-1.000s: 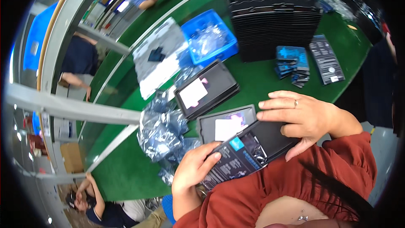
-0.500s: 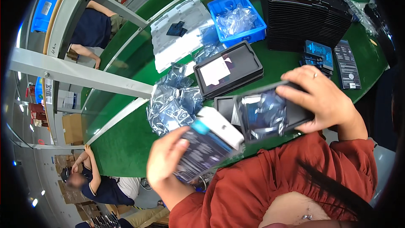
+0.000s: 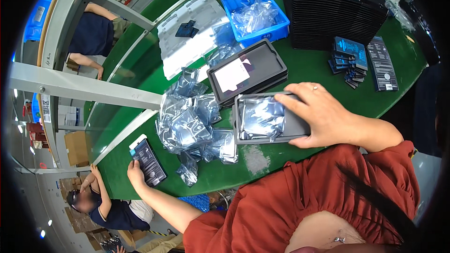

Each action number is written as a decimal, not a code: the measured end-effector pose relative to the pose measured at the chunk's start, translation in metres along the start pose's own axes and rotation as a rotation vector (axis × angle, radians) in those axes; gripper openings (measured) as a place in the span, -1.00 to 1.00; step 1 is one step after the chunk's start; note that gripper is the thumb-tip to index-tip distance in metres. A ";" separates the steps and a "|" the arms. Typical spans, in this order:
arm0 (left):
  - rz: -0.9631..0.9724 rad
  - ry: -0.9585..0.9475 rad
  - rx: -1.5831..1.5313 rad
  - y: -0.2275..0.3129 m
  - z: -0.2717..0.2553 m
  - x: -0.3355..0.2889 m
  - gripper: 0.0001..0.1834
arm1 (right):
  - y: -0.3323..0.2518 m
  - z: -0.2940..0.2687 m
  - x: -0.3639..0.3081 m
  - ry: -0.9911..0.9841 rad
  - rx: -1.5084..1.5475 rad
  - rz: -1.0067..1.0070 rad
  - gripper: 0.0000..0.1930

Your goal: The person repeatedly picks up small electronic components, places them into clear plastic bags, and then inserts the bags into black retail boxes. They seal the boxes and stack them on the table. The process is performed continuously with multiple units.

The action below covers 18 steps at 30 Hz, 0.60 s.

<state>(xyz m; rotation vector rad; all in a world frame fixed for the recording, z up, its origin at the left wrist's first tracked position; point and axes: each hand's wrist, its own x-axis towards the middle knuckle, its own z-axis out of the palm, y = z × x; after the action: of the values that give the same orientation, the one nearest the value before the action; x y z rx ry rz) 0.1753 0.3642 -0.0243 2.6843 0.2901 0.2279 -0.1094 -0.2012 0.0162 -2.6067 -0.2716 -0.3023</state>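
Matt grey plastic tray (image 3: 272, 119), crinkly glossy foil bags (image 3: 187, 122), smooth green tabletop (image 3: 323, 75)

Bag pile (image 3: 192, 122) left of tray (image 3: 267, 119); bin (image 3: 255, 11) behind.

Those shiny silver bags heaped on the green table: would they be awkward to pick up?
Probably light and floppy: the silver bags lie crumpled and creased in a loose heap on the green table. Their glossy film reflects the lamps, so they may slide through fingers. Pushing one would likely drag its overlapping neighbours along.
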 end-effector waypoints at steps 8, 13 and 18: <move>0.693 0.262 -0.377 0.205 0.014 -0.141 -0.73 | -0.011 0.021 0.000 -0.036 -0.103 0.024 -0.12; 1.176 -0.301 -0.306 0.264 0.042 -0.223 -0.69 | -0.013 0.027 0.002 -0.058 -0.128 0.014 -0.12; 1.178 0.054 -0.145 0.268 0.040 -0.223 -0.65 | -0.008 0.006 0.003 -0.022 -0.034 -0.093 -0.13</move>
<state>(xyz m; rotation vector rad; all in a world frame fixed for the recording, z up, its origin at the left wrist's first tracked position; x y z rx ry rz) 0.0130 0.0573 0.0298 2.3631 -1.2620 0.6136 -0.1072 -0.1911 0.0151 -2.6364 -0.4001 -0.3125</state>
